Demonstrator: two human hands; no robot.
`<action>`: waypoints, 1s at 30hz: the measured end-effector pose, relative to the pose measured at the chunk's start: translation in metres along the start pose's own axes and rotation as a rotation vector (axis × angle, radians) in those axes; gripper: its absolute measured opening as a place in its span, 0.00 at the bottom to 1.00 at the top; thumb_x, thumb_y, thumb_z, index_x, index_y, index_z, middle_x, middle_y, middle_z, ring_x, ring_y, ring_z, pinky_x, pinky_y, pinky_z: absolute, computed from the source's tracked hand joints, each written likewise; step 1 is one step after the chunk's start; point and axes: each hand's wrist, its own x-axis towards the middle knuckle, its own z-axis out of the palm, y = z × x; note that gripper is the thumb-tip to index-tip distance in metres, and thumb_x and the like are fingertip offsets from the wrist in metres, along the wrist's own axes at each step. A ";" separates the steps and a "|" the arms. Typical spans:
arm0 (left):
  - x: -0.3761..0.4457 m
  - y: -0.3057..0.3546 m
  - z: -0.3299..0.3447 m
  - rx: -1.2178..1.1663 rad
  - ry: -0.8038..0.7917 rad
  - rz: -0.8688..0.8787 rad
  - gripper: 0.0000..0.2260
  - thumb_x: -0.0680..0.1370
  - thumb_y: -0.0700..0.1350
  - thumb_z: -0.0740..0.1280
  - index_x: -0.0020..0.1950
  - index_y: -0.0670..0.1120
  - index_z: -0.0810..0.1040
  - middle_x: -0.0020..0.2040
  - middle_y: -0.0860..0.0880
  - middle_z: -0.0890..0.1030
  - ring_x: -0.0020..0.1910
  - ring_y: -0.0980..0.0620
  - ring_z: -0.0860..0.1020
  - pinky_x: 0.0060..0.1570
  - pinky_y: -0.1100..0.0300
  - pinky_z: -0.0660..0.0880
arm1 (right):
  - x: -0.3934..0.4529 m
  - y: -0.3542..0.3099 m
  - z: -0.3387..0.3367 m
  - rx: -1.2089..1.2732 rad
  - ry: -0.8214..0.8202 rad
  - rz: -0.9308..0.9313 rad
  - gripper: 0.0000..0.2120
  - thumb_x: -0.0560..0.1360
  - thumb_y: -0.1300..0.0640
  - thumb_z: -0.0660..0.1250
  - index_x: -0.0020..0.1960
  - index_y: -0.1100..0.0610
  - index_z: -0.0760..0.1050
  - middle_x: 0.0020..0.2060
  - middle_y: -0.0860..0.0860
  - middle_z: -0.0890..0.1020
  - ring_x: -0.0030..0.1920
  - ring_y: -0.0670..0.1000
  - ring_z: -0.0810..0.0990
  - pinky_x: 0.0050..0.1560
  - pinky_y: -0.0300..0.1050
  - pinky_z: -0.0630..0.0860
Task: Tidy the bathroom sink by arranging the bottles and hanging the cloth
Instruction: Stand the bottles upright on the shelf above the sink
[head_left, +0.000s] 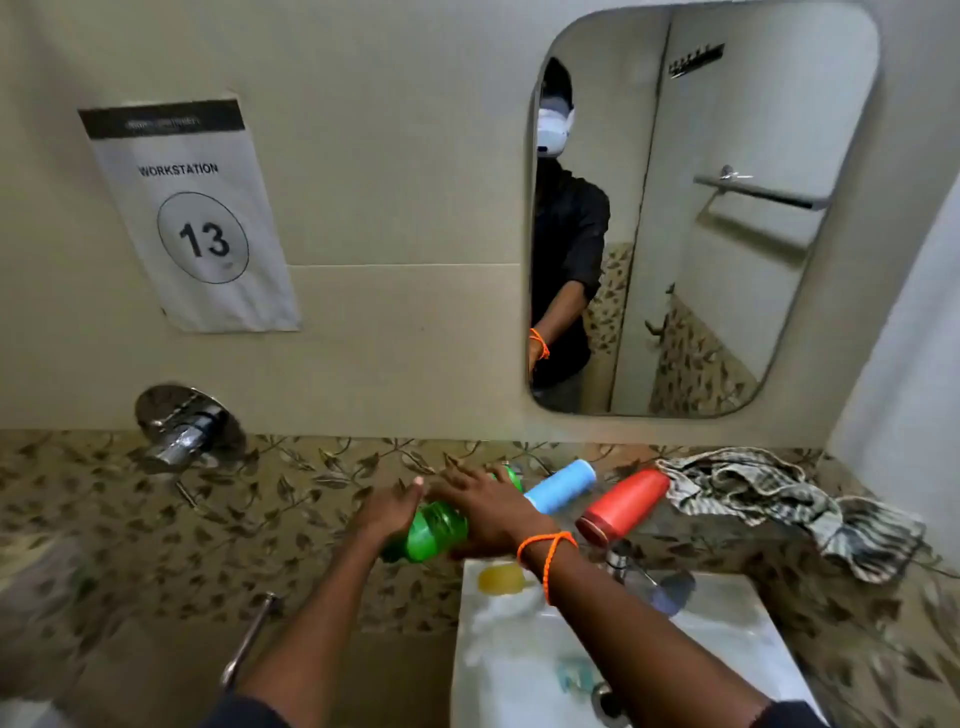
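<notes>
A green bottle (434, 530) lies tilted on the ledge behind the white sink (519, 670). My left hand (389, 506) presses its left side and my right hand (488, 506), with an orange thread on the wrist, wraps over its top. Both hands grip it. To the right a light blue bottle (563, 486) lies on its side, then a red bottle (626, 506), also lying down. A crumpled striped cloth (769, 493) is heaped on the ledge at the far right.
A yellow soap (501, 579) rests on the sink's back corner beside the sink tap (618, 558). A chrome wall tap (179, 434) and a metal bar (249, 639) are at left. The mirror (727, 218) hangs above, with a paper sign (192, 218) on the tiles.
</notes>
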 end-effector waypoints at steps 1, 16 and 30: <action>0.007 -0.006 0.001 -0.052 -0.099 -0.043 0.32 0.84 0.65 0.53 0.69 0.39 0.78 0.65 0.35 0.81 0.61 0.37 0.81 0.59 0.50 0.77 | 0.004 -0.006 0.008 -0.022 -0.059 -0.017 0.47 0.66 0.45 0.79 0.78 0.48 0.61 0.79 0.53 0.63 0.79 0.58 0.59 0.76 0.65 0.55; 0.022 0.029 -0.016 -0.533 -0.338 0.212 0.16 0.83 0.40 0.67 0.71 0.45 0.78 0.56 0.45 0.82 0.44 0.51 0.77 0.39 0.59 0.73 | 0.026 0.052 -0.034 1.081 0.194 0.307 0.25 0.64 0.74 0.79 0.59 0.67 0.79 0.55 0.60 0.85 0.53 0.56 0.83 0.64 0.60 0.79; 0.026 0.001 0.037 -0.312 0.028 0.053 0.06 0.74 0.40 0.68 0.41 0.41 0.84 0.39 0.38 0.87 0.31 0.47 0.82 0.33 0.59 0.76 | 0.001 0.097 -0.045 0.208 -0.306 0.244 0.41 0.60 0.52 0.85 0.70 0.50 0.74 0.66 0.52 0.80 0.66 0.56 0.79 0.67 0.52 0.75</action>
